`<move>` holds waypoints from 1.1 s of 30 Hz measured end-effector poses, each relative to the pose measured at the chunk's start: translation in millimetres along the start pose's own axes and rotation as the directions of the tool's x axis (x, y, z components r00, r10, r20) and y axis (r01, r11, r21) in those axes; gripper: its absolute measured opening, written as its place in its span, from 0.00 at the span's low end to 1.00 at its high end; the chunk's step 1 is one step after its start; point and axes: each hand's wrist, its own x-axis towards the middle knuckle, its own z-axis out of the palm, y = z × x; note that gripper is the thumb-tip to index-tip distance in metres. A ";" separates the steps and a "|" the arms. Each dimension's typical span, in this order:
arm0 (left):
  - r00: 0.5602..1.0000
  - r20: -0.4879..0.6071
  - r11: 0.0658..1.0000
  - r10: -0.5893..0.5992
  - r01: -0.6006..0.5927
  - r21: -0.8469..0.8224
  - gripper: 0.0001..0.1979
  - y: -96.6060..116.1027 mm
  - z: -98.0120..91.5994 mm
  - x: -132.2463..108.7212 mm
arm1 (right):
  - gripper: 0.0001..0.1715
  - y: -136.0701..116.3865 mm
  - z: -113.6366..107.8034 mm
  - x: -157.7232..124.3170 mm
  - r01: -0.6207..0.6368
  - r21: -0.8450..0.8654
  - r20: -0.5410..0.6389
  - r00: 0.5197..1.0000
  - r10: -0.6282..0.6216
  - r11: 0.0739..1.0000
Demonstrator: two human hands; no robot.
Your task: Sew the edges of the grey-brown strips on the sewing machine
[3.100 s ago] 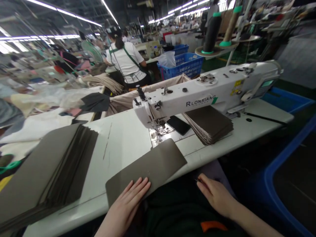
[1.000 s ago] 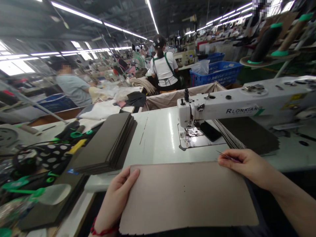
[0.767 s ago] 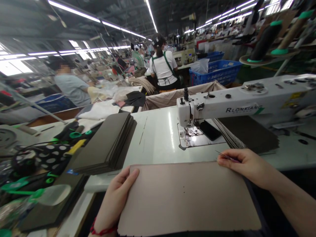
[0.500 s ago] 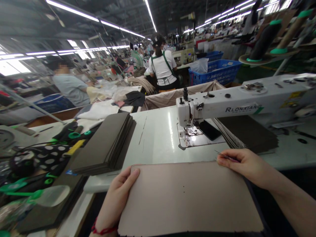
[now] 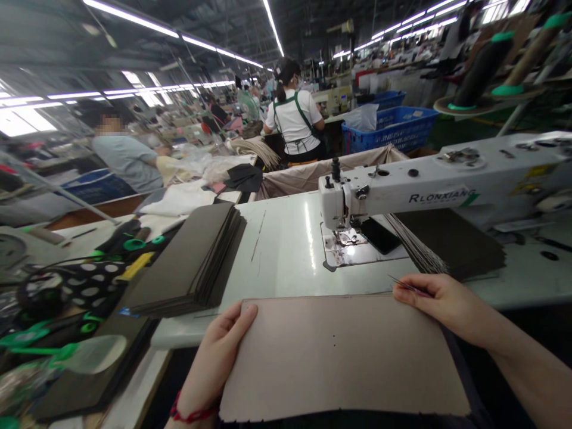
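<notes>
A beige panel with notched lower corners and two small dark holes is held between my hands at the table's front edge. My left hand pinches its upper left corner, thumb on top. At the upper right corner, my right hand grips the panel and also a thin pointed metal tool, perhaps tweezers, whose tips point left. Beyond the panel stands a white sewing machine, its needle area lit. A black phone lies beside the needle plate.
Dark panels are stacked on the table's left side, with another stack under the machine arm. Thread cones and a polka-dot cloth crowd the far left. Ahead are a blue crate and a co-worker in white.
The panel's lower edge has risen slightly and its left side has shifted a little right along with my left hand. Both hands keep their hold. The co-worker ahead has turned slightly.
</notes>
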 end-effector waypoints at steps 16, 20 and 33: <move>0.984 0.105 0.857 0.142 -0.175 0.484 0.21 -40.2 20.5 53.0 | 0.07 21.7 92.6 55.5 0.195 -0.404 -0.072 0.967 -0.244 0.894; 0.985 0.111 0.856 0.135 -0.173 0.488 0.21 -43.1 18.2 53.7 | 0.08 21.4 97.2 61.9 0.132 -0.488 -0.103 0.973 -0.207 0.863; 0.989 0.105 0.869 0.101 -0.139 0.474 0.21 -48.1 16.2 57.2 | 0.10 30.8 93.1 62.9 0.147 -0.386 -0.137 0.967 -0.215 0.911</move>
